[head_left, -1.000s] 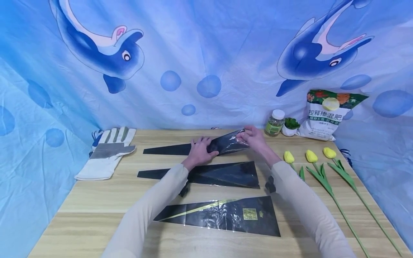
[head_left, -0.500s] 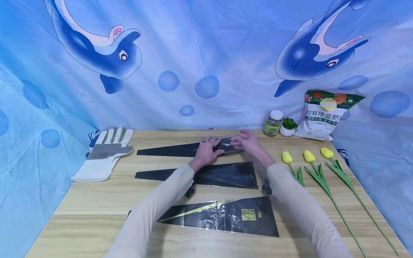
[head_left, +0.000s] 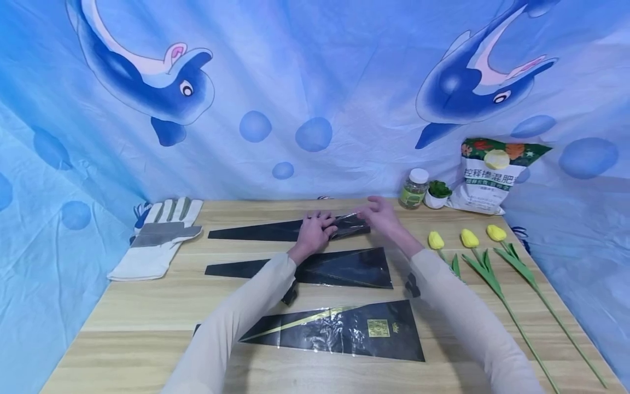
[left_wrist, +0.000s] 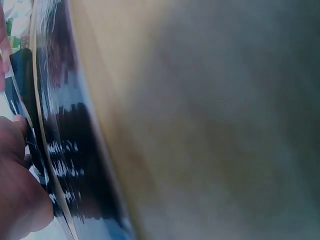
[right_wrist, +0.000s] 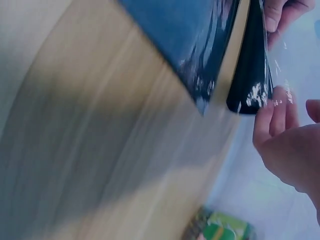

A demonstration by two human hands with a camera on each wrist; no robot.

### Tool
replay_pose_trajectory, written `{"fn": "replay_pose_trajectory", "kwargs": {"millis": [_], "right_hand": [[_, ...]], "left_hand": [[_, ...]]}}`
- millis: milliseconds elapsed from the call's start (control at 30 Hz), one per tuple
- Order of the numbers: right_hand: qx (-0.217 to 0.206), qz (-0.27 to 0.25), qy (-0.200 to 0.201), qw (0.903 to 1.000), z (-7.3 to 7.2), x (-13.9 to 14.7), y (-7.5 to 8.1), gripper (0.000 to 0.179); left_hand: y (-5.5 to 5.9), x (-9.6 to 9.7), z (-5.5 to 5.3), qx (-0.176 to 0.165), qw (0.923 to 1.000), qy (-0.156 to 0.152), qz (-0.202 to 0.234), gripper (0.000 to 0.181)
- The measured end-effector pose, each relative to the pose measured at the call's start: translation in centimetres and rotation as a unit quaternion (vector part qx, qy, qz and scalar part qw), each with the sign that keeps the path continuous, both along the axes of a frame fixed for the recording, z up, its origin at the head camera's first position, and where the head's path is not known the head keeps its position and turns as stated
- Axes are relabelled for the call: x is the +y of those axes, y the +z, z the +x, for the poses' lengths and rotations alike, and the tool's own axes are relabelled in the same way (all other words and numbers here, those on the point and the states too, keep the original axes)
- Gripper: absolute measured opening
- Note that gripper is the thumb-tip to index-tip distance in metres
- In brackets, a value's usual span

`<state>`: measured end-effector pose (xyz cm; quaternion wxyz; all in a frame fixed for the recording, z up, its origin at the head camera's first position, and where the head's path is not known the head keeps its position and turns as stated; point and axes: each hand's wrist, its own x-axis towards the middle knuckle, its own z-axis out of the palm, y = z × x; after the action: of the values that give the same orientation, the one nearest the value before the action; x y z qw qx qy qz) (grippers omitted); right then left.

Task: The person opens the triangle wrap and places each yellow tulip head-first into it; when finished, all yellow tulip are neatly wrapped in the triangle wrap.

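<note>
Three black plastic flower sleeves lie in rows on the table. My left hand (head_left: pixel 313 232) holds the back sleeve (head_left: pixel 261 230) near its middle, thumb and fingers at its edge in the right wrist view. At that sleeve's wide end is my right hand (head_left: pixel 383 218). In the right wrist view its fingers (right_wrist: pixel 277 117) lie nearly straight against the clear film, thumb apart. The film stands away from the black side (right_wrist: pixel 252 75) there. The middle sleeve (head_left: pixel 344 267) lies flat, partly under my left forearm. Nearest me lies the front sleeve (head_left: pixel 339 331), with gold print.
A work glove (head_left: pixel 157 238) lies at the left on the wooden table (head_left: pixel 143 312). Three yellow tulips (head_left: pixel 470 238) lie at the right. Behind them stand a lidded jar (head_left: pixel 413 190), a small potted succulent (head_left: pixel 437 194) and a fertilizer bag (head_left: pixel 484 178). A dolphin-print curtain (head_left: pixel 275 82) hangs behind.
The wide end of the back sleeve has come down from its lifted, tilted pose. My left hand has shifted slightly right along it. The right hand's fingers stay at the wide end.
</note>
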<state>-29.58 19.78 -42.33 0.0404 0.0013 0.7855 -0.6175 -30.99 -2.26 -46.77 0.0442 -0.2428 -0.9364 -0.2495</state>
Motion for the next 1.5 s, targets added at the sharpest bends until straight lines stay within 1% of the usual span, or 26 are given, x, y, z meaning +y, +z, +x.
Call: {"fn": "replay_pose_trajectory", "kwargs": {"millis": [100,200,267,333,400,467,533,633,700,767,867,933,1033,1133,1200,1300,1500], "right_hand": [[0.03,0.056,0.001,0.998,0.7,1.4,0.7,0.06],[0.056,0.091,-0.002,0.9943,1.7,3.4,1.6,0.058],[0.069,0.106,-0.005,0.992,2.7,5.1,2.2,0.057],[0.073,0.128,-0.008,0.989,3.9,6.9,2.8,0.056],[0.071,0.147,-0.013,0.9865,5.3,8.6,3.4,0.055],[0.064,0.18,-0.013,0.9816,6.8,10.2,3.9,0.053],[0.056,0.223,-0.008,0.9731,8.2,11.8,4.2,0.051],[0.034,0.272,0.016,0.9616,10.3,13.8,4.3,0.045],[0.011,0.286,0.036,0.9576,11.5,14.9,4.2,0.04],[-0.024,0.277,0.057,0.959,12.7,15.9,3.9,0.036],[-0.08,0.255,0.073,0.9607,14.2,16.9,3.1,0.03],[-0.11,0.242,0.076,0.9611,14.9,17.2,2.6,0.028],[-0.144,0.225,0.069,0.9612,15.5,17.1,1.9,0.035],[-0.16,0.228,0.058,0.9587,15.9,16.7,1.4,0.046],[-0.161,0.229,0.053,0.9585,16.1,16.4,1.2,0.051],[-0.159,0.231,0.043,0.959,16.3,16.1,0.9,0.05],[-0.154,0.233,0.035,0.9597,16.7,16.3,0.3,0.042]], "left_hand": [[0.0,-0.2,0.1,-0.007,0.9998,0.01,0.015,0.039],[0.0,-0.5,0.1,-0.009,0.9997,0.015,0.02,0.038],[-0.1,-0.7,0.0,-0.009,0.9997,0.012,0.02,0.038],[-0.1,-0.8,-0.1,-0.009,0.9997,0.008,0.022,0.038],[0.0,-1.0,-0.2,-0.011,0.9996,0.004,0.027,0.039],[0.1,-1.1,-0.3,-0.01,0.9994,0.005,0.032,0.039],[0.3,-1.2,-0.4,-0.01,0.9992,0.01,0.037,0.039],[0.5,-1.4,-0.5,-0.012,0.9989,0.015,0.043,0.039],[0.6,-1.4,-0.5,-0.017,0.9987,0.015,0.045,0.039],[0.6,-1.4,-0.5,-0.018,0.9987,0.013,0.046,0.039],[0.6,-1.2,-0.5,-0.016,0.9988,0.011,0.045,0.039],[0.6,-1.1,-0.4,-0.015,0.9988,0.01,0.045,0.039],[0.4,-0.9,-0.3,-0.016,0.9988,0.01,0.046,0.04],[0.3,-0.8,-0.3,-0.021,0.9984,0.01,0.052,0.04],[0.2,-0.6,-0.3,-0.024,0.9982,0.008,0.054,0.04],[-0.1,-0.4,-0.3,-0.025,0.9983,0.004,0.053,0.04],[-0.3,0.1,-0.3,-0.028,0.9983,0.002,0.05,0.04]]}}
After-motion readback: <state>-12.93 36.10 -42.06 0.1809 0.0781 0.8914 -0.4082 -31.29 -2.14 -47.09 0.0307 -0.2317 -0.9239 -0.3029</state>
